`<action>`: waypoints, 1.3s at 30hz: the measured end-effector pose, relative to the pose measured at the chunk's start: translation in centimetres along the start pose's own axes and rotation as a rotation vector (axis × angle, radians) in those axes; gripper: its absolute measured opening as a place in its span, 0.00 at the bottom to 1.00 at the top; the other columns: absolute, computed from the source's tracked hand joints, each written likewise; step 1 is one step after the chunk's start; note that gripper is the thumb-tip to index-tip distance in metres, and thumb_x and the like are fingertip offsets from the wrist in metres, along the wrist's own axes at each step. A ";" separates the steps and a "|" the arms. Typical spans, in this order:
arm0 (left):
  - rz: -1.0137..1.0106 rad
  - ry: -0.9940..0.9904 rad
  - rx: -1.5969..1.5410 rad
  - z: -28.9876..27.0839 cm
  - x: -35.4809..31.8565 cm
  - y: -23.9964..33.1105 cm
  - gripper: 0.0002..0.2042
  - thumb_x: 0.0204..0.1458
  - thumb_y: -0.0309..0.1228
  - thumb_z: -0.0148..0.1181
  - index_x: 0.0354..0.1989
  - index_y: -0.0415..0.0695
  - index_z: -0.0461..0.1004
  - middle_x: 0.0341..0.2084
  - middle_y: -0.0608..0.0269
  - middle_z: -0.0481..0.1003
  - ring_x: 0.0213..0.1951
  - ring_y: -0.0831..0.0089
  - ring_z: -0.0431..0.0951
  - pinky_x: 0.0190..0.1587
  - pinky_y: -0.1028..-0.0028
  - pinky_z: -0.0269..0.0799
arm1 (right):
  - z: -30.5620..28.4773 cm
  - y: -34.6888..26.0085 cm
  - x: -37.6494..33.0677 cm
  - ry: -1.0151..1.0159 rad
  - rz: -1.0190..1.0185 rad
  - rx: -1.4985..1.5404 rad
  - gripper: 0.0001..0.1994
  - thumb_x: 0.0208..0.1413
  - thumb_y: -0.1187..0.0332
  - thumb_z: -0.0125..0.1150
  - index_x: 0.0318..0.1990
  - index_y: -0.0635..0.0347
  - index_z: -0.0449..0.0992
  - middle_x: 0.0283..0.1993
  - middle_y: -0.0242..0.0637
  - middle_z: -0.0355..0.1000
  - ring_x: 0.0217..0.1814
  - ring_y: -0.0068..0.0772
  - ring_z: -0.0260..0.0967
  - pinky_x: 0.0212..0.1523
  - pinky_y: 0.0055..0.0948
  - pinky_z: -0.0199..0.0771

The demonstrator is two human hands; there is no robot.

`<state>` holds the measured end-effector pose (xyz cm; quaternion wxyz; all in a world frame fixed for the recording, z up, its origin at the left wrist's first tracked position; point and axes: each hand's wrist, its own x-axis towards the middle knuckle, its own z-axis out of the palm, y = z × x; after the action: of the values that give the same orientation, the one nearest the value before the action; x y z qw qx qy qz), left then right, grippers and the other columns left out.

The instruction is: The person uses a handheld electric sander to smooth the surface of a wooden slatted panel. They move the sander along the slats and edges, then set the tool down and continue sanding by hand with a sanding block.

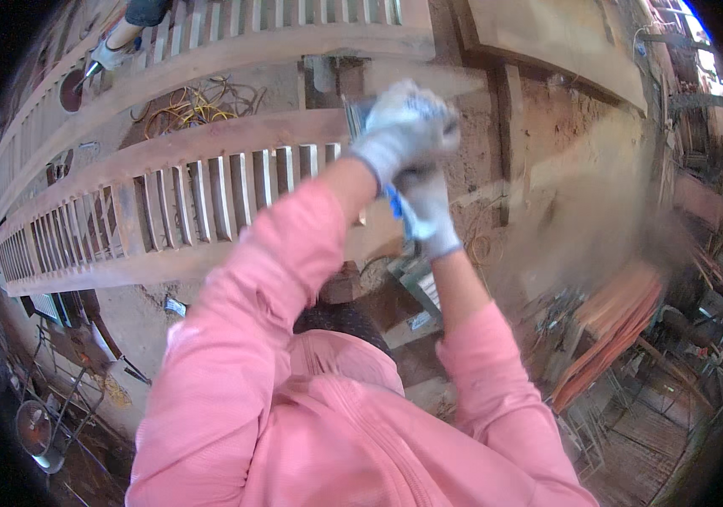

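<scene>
Both gloved: left hand far, right hand near, by right end of slatted frame; grip too blurred to tell.

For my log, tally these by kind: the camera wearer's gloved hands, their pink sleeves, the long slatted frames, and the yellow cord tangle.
Gloved hands: 2
Pink sleeves: 2
Long slatted frames: 2
Yellow cord tangle: 1
Total: 7

I have two gloved hands, one left hand and one right hand, and two pink sleeves; around me, two slatted frames, one cord tangle, one reddish board stack, one co-worker's hand.
</scene>
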<state>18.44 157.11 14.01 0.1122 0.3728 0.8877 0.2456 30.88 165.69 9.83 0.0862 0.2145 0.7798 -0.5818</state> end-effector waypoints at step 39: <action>0.371 0.095 -0.214 8.1 -11.3 11.2 0.11 0.49 0.48 0.66 0.25 0.56 0.79 0.23 0.63 0.79 0.32 0.63 0.82 0.58 0.53 0.72 | -1.6 11.0 -20.6 -0.047 0.047 -0.816 0.34 0.64 0.58 0.60 0.74 0.60 0.59 0.75 0.53 0.60 0.77 0.54 0.57 0.77 0.46 0.55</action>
<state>36.25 158.58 13.11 0.0619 0.5037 0.7772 0.3721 54.22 164.91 8.70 0.1953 0.1670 0.9393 -0.2272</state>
